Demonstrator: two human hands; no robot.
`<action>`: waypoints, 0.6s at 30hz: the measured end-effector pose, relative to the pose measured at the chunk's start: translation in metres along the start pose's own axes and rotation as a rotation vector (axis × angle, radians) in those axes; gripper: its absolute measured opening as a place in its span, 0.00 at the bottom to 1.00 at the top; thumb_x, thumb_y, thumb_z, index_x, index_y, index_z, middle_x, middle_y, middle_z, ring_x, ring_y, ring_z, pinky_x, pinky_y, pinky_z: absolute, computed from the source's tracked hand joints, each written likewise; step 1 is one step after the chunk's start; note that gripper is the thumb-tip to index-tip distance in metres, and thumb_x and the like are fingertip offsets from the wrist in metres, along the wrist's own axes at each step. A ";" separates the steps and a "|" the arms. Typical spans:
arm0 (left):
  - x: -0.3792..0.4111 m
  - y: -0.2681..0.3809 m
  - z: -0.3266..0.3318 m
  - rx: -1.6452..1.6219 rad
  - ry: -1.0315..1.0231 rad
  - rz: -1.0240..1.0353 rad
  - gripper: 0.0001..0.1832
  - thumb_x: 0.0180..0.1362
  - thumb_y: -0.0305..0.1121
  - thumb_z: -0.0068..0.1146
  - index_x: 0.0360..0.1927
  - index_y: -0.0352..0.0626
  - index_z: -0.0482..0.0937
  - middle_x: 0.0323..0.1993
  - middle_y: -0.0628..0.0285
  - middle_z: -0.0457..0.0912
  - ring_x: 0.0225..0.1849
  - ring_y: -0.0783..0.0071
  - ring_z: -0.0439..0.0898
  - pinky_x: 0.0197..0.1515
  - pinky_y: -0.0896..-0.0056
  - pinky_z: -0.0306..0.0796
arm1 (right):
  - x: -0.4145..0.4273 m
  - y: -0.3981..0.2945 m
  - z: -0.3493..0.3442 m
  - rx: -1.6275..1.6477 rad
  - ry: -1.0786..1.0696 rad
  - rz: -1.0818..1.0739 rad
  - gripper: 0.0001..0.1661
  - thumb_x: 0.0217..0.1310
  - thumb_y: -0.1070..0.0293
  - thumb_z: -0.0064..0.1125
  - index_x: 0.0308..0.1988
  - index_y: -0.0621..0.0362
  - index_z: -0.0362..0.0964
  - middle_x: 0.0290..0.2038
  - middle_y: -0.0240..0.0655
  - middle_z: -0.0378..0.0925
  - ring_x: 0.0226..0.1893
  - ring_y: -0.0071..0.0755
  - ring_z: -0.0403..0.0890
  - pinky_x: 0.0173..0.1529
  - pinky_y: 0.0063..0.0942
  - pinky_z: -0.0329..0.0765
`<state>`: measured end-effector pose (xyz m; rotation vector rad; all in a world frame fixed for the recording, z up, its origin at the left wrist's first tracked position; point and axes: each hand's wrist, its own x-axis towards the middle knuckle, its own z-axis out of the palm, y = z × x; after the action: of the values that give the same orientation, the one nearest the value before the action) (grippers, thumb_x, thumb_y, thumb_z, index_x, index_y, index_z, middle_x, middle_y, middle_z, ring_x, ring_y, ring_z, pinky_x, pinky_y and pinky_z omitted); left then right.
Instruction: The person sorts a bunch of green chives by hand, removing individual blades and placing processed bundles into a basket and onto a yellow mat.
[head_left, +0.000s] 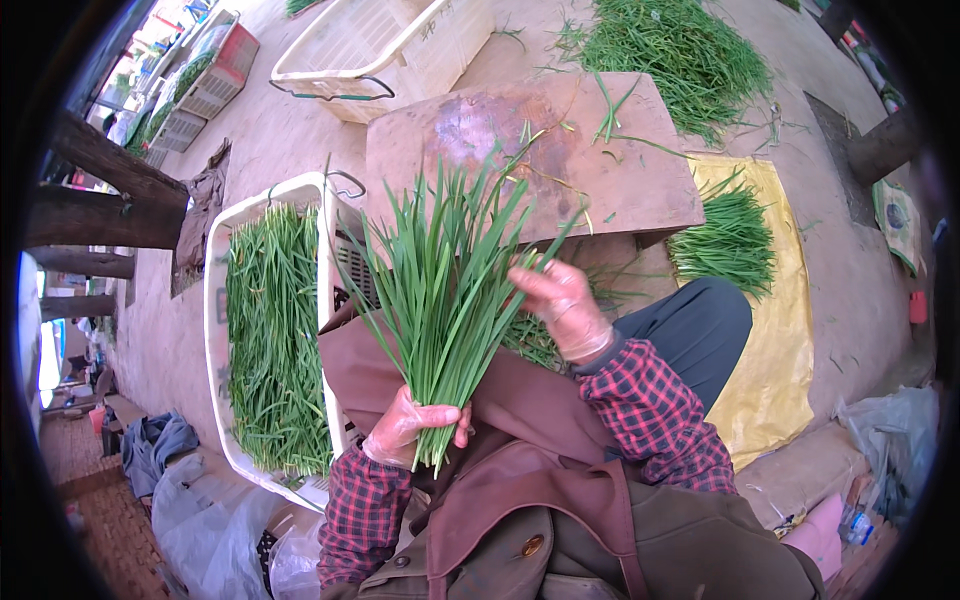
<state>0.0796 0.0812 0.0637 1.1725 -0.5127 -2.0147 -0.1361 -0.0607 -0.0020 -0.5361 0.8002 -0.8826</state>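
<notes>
My left hand (420, 426), in a thin clear plastic glove, grips a bunch of garlic chives (450, 300) by its pale cut ends. The leaves fan upward and away from me over my brown apron (360, 360). At the right edge of the fan, my gloved right hand (562, 304) pinches a few leaves between thumb and fingers; the leaves partly hide its fingertips. Left of my lap stands a white plastic crate (214, 330) filled with chives (274, 337) laid in rows. Ahead is a low wooden table (637, 180) with stray leaves on it.
To the right, a neat pile of chives (724, 240) lies on a yellow woven sheet (780, 360). A loose heap of chives (675, 60) is on the floor beyond the table. Another white crate (442, 60) stands ahead. Dark wooden posts (112, 217) are at left, plastic bags (202, 532) behind the crate.
</notes>
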 end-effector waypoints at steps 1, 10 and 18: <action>-0.005 -0.002 -0.003 0.006 0.007 -0.018 0.20 0.52 0.31 0.70 0.45 0.34 0.77 0.29 0.55 0.80 0.24 0.67 0.81 0.35 0.67 0.77 | 0.004 -0.008 -0.011 -0.092 0.092 -0.087 0.14 0.65 0.66 0.63 0.49 0.59 0.78 0.39 0.29 0.82 0.41 0.22 0.82 0.43 0.24 0.77; -0.021 -0.021 -0.013 0.008 0.033 -0.121 0.19 0.53 0.29 0.69 0.46 0.31 0.76 0.28 0.53 0.80 0.24 0.69 0.79 0.26 0.72 0.73 | -0.014 -0.066 0.015 -1.001 -0.165 -0.880 0.18 0.58 0.79 0.64 0.50 0.65 0.79 0.49 0.42 0.79 0.38 0.28 0.81 0.45 0.24 0.78; -0.020 -0.020 -0.007 0.044 0.056 -0.155 0.19 0.52 0.29 0.69 0.45 0.32 0.76 0.27 0.53 0.80 0.22 0.70 0.78 0.25 0.73 0.71 | 0.004 -0.030 0.025 -0.989 -0.505 -0.773 0.22 0.55 0.76 0.67 0.52 0.61 0.78 0.43 0.41 0.79 0.30 0.31 0.80 0.36 0.26 0.77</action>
<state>0.0840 0.1098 0.0590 1.3271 -0.4524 -2.1036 -0.1282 -0.0778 0.0322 -1.9502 0.5037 -0.9307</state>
